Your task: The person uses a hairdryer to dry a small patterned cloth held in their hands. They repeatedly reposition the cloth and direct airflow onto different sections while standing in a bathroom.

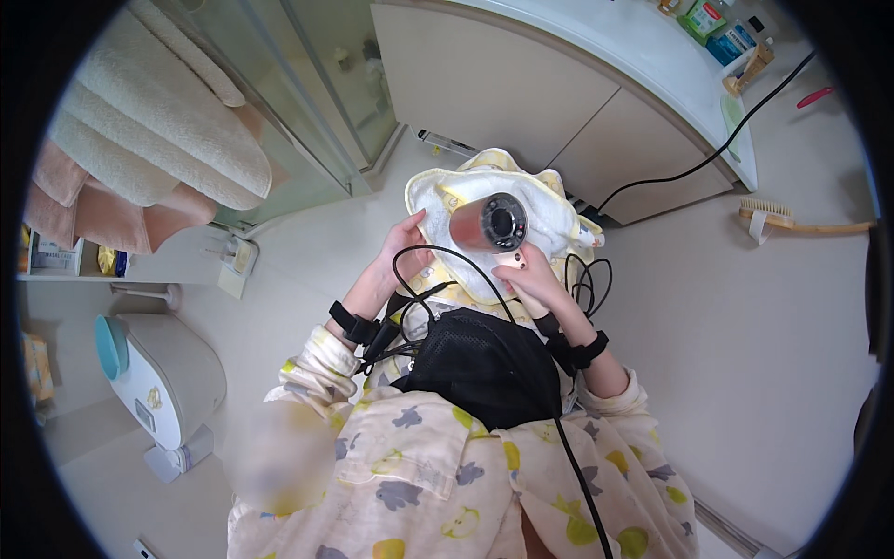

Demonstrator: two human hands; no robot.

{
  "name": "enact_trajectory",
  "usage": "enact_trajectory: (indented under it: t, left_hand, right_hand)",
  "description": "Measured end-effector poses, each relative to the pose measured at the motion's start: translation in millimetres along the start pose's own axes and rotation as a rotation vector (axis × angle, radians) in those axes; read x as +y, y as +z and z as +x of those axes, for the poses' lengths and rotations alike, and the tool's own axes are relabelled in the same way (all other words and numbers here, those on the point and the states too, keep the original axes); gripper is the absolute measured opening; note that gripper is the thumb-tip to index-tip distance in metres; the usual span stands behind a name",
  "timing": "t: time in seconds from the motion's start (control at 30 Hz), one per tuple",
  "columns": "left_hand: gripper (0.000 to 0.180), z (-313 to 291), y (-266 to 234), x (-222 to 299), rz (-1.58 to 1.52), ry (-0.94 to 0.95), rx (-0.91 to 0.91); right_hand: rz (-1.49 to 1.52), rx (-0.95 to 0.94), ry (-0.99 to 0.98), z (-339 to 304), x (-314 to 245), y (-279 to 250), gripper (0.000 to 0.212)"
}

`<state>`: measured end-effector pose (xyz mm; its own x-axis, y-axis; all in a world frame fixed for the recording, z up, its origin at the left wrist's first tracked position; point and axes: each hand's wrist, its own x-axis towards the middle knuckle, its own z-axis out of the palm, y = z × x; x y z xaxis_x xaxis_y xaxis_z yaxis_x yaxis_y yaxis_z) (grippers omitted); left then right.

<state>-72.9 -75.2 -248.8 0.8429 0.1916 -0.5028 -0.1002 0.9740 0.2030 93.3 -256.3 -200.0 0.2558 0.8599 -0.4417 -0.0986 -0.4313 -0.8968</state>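
Below our head camera, we see our right hand [528,277] wrapped around the handle of a pinkish hair dryer [489,223], its barrel pointing up at us. Our left hand [402,244], fingers loosely curled, holds the edge of a white and yellow towel [549,210] behind the dryer. A black cord [689,168] runs toward the cabinet [503,84].

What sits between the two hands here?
In the head view, a hair dryer lies between the left hand and right hand, over a yellow-trimmed cloth.
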Motion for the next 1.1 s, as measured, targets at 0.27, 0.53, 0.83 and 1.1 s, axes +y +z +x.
enact_trajectory:
  t: [0.27,0.53,0.83,1.1]
  left_hand:
    - [0.033,4,1,-7,0.008,0.021,-0.095]
    - [0.038,5,-4,-6,-0.058,-0.025,-0.108]
    - [0.05,0,2,-11,-0.159,-0.04,-0.211]
    - [0.051,2,9,-15,-0.153,-0.058,-0.2]
  right_hand:
    - [-0.05,0.055,-0.05,-1,3,2,0.031]
    - [0.02,0.045,-0.052,-4,8,-1,0.035]
    - [-0.005,0.039,-0.016,-14,2,-5,0.032]
    - [0.065,0.054,0.058,-16,2,-7,0.032]
